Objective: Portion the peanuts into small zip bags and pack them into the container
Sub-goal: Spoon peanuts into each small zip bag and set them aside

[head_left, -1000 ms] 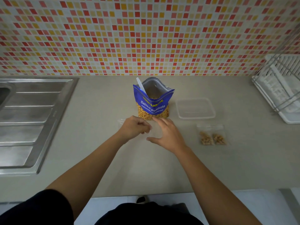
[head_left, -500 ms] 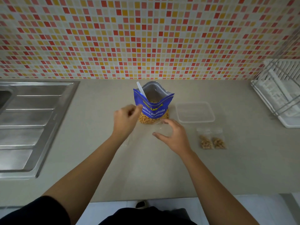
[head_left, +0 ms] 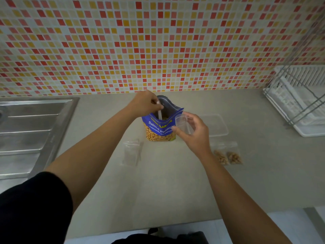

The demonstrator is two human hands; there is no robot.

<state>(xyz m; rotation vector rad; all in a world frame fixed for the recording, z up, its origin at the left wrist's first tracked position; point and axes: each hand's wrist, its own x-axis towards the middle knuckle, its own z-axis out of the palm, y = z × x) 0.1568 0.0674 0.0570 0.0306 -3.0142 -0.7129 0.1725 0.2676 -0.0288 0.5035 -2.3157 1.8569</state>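
A blue bag of salted peanuts (head_left: pixel 159 128) stands open at the middle of the counter. My left hand (head_left: pixel 145 103) grips the top of a white spoon (head_left: pixel 159 114) that stands inside the bag. Just right of the bag, my right hand (head_left: pixel 192 132) holds an empty clear zip bag (head_left: pixel 182 123) upright with its mouth open. Two small zip bags with peanuts (head_left: pixel 227 156) lie on the counter to the right. A clear plastic container (head_left: pixel 218 126) sits behind my right hand. Spare empty zip bags (head_left: pixel 131 152) lie left of the peanut bag.
A steel sink drainboard (head_left: pixel 33 131) fills the left side. A white dish rack (head_left: pixel 302 104) with a wire frame stands at the far right. The mosaic tile wall (head_left: pixel 158 44) rises behind the counter.
My left hand rose from the counter to the spoon in the peanut bag. My right hand lifted one empty zip bag up beside the bag's mouth. The view came closer.
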